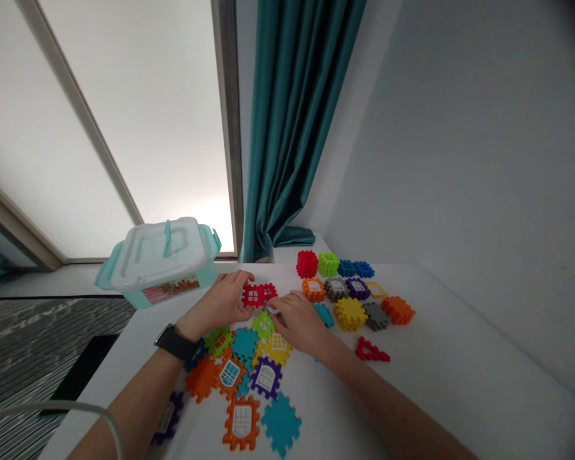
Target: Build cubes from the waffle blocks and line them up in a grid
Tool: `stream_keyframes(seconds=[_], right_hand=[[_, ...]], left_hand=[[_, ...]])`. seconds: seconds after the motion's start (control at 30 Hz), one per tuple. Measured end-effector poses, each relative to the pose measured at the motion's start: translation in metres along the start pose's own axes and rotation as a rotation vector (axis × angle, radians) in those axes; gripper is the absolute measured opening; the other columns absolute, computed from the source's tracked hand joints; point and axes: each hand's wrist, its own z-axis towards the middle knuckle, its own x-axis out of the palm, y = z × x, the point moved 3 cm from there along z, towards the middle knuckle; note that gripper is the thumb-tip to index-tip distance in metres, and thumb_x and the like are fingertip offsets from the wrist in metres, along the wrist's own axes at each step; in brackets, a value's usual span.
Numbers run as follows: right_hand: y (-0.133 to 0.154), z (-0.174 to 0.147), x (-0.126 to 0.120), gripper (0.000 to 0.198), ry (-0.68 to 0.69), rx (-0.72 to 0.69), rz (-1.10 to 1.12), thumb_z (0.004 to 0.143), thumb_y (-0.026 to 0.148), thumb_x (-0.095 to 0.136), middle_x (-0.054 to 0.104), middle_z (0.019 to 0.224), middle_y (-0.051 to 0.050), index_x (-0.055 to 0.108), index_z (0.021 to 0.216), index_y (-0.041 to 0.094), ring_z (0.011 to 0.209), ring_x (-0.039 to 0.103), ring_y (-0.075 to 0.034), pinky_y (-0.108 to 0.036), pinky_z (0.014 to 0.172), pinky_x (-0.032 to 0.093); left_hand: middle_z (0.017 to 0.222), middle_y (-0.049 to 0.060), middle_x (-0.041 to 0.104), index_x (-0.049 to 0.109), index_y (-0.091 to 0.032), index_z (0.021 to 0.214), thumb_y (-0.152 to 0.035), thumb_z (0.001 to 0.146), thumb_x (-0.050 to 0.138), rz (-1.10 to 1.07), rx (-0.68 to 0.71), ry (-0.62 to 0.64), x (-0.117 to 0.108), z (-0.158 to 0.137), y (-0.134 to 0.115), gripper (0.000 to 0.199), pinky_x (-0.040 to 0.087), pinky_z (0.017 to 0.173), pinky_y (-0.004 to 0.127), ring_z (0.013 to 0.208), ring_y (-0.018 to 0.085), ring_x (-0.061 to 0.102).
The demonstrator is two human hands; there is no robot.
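Red interlocking building tiles (259,294) with window openings stand near the middle of the table. My left hand (223,298), with a dark watch on its wrist, grips their left side between thumb and fingers. My right hand (298,321) is closed on a small grey tile (274,312), mostly hidden by its fingers, just at the red tiles' lower right. Nearest below lies a lime window tile (263,324) beside a yellow window tile (276,348). Purple (266,378), orange (242,423) and turquoise (281,424) tiles lie flat closer to me.
Stacked tiles in several colours, such as yellow (350,314) and red (307,264), stand at the back right. A red triangular frame (372,350) lies in front of them. A lidded turquoise box (160,259) is at the back left. A cable (71,405) crosses the lower left.
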Motion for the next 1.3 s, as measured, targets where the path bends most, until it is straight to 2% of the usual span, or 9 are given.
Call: stream_keyframes(seconds=[0.07, 0.13, 0.27, 0.43, 0.6, 0.8, 1.0, 1.17, 1.3], right_hand=[[-0.002, 0.001, -0.004, 0.021, -0.104, 0.053, 0.014, 0.093, 0.023, 0.058, 0.071, 0.108, -0.010, 0.060, 0.113, 0.019, 0.102, 0.064, -0.026, -0.044, 0.097, 0.044], [-0.005, 0.002, -0.011, 0.036, -0.214, 0.072, 0.035, 0.092, 0.030, 0.062, 0.067, 0.120, -0.014, 0.054, 0.125, 0.018, 0.111, 0.061, -0.029, -0.047, 0.099, 0.046], [-0.010, 0.003, -0.022, 0.058, -0.297, 0.003, 0.066, 0.091, 0.040, 0.066, 0.058, 0.133, -0.017, 0.043, 0.140, 0.019, 0.124, 0.054, -0.033, -0.052, 0.105, 0.045], [-0.015, 0.003, -0.029, 0.058, -0.296, -0.053, 0.089, 0.087, 0.035, 0.070, 0.056, 0.133, -0.015, 0.046, 0.139, 0.023, 0.126, 0.052, -0.033, -0.054, 0.105, 0.046], [-0.012, 0.002, -0.033, 0.055, -0.264, -0.096, 0.104, 0.087, 0.038, 0.071, 0.056, 0.132, -0.016, 0.050, 0.134, 0.021, 0.124, 0.053, -0.032, -0.052, 0.105, 0.046], [-0.011, 0.001, -0.035, 0.049, -0.241, -0.106, 0.075, 0.087, 0.033, 0.070, 0.057, 0.130, -0.016, 0.052, 0.130, 0.019, 0.123, 0.053, -0.031, -0.051, 0.105, 0.046], [-0.017, 0.002, -0.036, 0.048, -0.245, -0.119, 0.081, 0.084, 0.029, 0.069, 0.057, 0.127, -0.015, 0.053, 0.129, 0.020, 0.121, 0.055, -0.031, -0.050, 0.102, 0.048], [-0.020, 0.002, -0.039, 0.049, -0.260, -0.134, 0.087, 0.083, 0.029, 0.069, 0.056, 0.128, -0.015, 0.053, 0.129, 0.020, 0.122, 0.055, -0.031, -0.049, 0.103, 0.048], [-0.019, 0.002, -0.040, 0.050, -0.264, -0.140, 0.080, 0.082, 0.028, 0.069, 0.056, 0.128, -0.015, 0.053, 0.129, 0.021, 0.121, 0.055, -0.031, -0.049, 0.102, 0.048]], left_hand=[[0.116, 0.010, 0.063, 0.047, -0.019, 0.121, -0.024, 0.074, 0.070, -0.005, 0.039, -0.064, -0.002, 0.002, -0.007, 0.052, 0.044, 0.099, 0.043, 0.113, 0.030, 0.060], [0.117, 0.011, 0.062, 0.045, -0.020, 0.124, -0.025, 0.075, 0.069, 0.001, 0.069, -0.125, -0.005, 0.003, -0.014, 0.055, 0.044, 0.101, 0.045, 0.115, 0.031, 0.059], [0.117, 0.011, 0.061, 0.044, -0.020, 0.123, -0.024, 0.074, 0.068, 0.016, 0.126, -0.219, -0.009, 0.004, -0.029, 0.055, 0.044, 0.102, 0.048, 0.116, 0.032, 0.056], [0.116, 0.011, 0.060, 0.043, -0.021, 0.123, -0.022, 0.074, 0.067, 0.013, 0.185, -0.265, -0.009, 0.004, -0.038, 0.054, 0.042, 0.105, 0.051, 0.114, 0.031, 0.056], [0.115, 0.011, 0.061, 0.044, -0.020, 0.122, -0.022, 0.074, 0.067, 0.032, 0.194, -0.278, -0.006, 0.003, -0.039, 0.053, 0.041, 0.106, 0.051, 0.113, 0.031, 0.056], [0.116, 0.010, 0.062, 0.047, -0.021, 0.124, -0.024, 0.077, 0.070, 0.037, 0.171, -0.228, -0.002, 0.003, -0.039, 0.052, 0.039, 0.109, 0.051, 0.114, 0.030, 0.056], [0.121, 0.012, 0.060, 0.046, -0.020, 0.133, -0.038, 0.082, 0.072, 0.035, 0.139, -0.176, -0.004, 0.003, -0.034, 0.060, 0.041, 0.106, 0.051, 0.117, 0.032, 0.055], [0.118, 0.011, 0.060, 0.056, -0.020, 0.121, -0.037, 0.085, 0.070, 0.031, 0.124, -0.168, -0.007, 0.003, -0.027, 0.042, 0.042, 0.103, 0.048, 0.114, 0.031, 0.056], [0.120, 0.010, 0.059, 0.057, -0.022, 0.122, -0.037, 0.085, 0.069, 0.033, 0.120, -0.168, -0.008, 0.002, -0.028, 0.041, 0.041, 0.103, 0.048, 0.113, 0.030, 0.055]])
